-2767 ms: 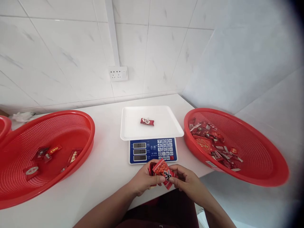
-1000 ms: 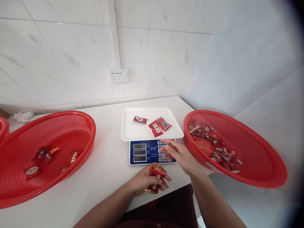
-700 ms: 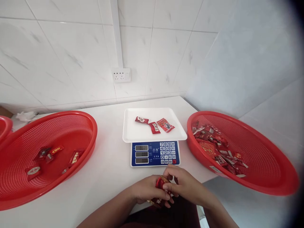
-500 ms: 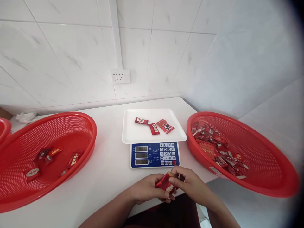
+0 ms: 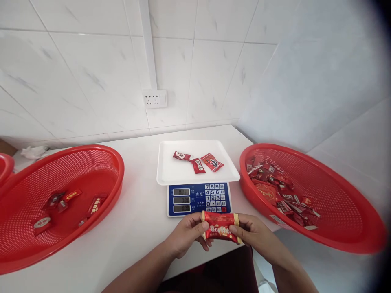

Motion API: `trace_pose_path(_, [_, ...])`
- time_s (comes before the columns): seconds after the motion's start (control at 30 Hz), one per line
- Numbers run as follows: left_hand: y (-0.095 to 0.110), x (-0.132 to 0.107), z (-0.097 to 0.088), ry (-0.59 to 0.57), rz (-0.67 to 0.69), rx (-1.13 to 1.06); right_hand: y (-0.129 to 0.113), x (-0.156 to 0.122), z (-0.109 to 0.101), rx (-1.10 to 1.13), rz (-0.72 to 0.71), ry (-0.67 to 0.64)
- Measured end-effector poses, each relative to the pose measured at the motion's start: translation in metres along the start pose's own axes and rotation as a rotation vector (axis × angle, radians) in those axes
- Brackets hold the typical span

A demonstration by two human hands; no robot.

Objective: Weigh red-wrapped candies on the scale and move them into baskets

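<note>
Between my two hands is a red snack packet (image 5: 219, 226) with gold crimped ends, its printed face turned up toward me. My left hand (image 5: 190, 232) pinches its left end, thumb on top. At the other end, my right hand (image 5: 255, 232) grips the packet the same way. They are just in front of the blue keypad (image 5: 199, 199) of a weighing scale, covering part of its lower edge. On the scale's white pan (image 5: 171, 173) lie three red packets: a small one (image 5: 181, 156), another small one (image 5: 198, 165) and a flatter one (image 5: 212, 162).
A red perforated basket (image 5: 345, 203) on the right holds many red packets and overhangs the table edge. The left red basket (image 5: 117, 171) holds several packets. Another red basket's rim (image 5: 6, 167) shows at far left. A wall socket (image 5: 155, 99) is behind the scale.
The packet was bunched and tilted between my hands; now it is held flat and level, printed side showing. My hands have moved slightly apart to its two ends.
</note>
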State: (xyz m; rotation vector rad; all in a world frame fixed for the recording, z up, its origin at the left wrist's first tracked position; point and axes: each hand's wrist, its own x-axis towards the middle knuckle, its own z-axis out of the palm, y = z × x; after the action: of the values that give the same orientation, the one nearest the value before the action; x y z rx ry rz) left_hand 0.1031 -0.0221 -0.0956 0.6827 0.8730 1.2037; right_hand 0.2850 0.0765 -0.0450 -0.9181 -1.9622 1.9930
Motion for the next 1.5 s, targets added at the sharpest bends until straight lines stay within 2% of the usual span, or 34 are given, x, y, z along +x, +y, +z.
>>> trace_pose_path(0.13, [-0.003,-0.002,0.000,-0.184,-0.055,-0.008,-0.003,0.018,0.001,0.171,-0.036,0.269])
trace_pose_path(0.2, [-0.004,-0.003,0.001,-0.268,-0.097,0.019,-0.014,0.031,0.006,0.314,-0.096,0.345])
trace_pose_path(0.27, [-0.003,-0.004,0.001,-0.308,-0.122,0.041,-0.025,0.041,0.014,0.400,-0.152,0.322])
trace_pose_path(0.33, [-0.003,-0.003,0.000,-0.309,-0.117,0.052,-0.032,0.047,0.021,0.393,-0.166,0.220])
trace_pose_path(0.43, [-0.002,-0.002,-0.002,-0.293,-0.094,0.050,-0.025,0.047,0.028,0.260,-0.134,0.033])
trace_pose_path(0.5, [-0.003,-0.002,-0.002,-0.297,-0.103,0.051,-0.015,0.045,0.027,0.142,-0.125,0.005])
trace_pose_path(0.57, [-0.005,-0.002,-0.001,-0.310,-0.125,0.043,-0.007,0.044,0.023,0.010,-0.153,0.130])
trace_pose_path(0.67, [-0.009,-0.002,0.001,-0.328,-0.158,0.016,-0.010,0.047,0.015,-0.308,-0.291,0.436])
trace_pose_path(0.73, [-0.010,-0.002,0.001,-0.327,-0.170,0.012,-0.019,0.054,0.011,-0.572,-0.401,0.503])
trace_pose_path(0.83, [-0.009,-0.001,-0.001,-0.311,-0.165,0.027,-0.035,0.072,0.010,-0.868,-0.456,0.401])
trace_pose_path(0.97, [-0.008,0.000,-0.004,-0.288,-0.141,0.042,-0.048,0.103,0.019,-1.068,-0.400,0.285])
trace_pose_path(1.07, [-0.007,0.000,-0.005,-0.280,-0.136,0.037,-0.053,0.122,0.022,-1.139,-0.378,0.261])
trace_pose_path(1.17, [-0.007,0.000,-0.004,-0.277,-0.144,0.027,-0.056,0.128,0.019,-1.198,-0.351,0.258])
trace_pose_path(1.33, [-0.007,-0.001,-0.002,-0.288,-0.155,0.026,-0.062,0.130,0.018,-1.266,-0.308,0.358])
trace_pose_path(1.5, [-0.009,-0.001,-0.004,-0.303,-0.137,0.058,-0.076,0.152,0.036,-1.247,-0.443,0.164])
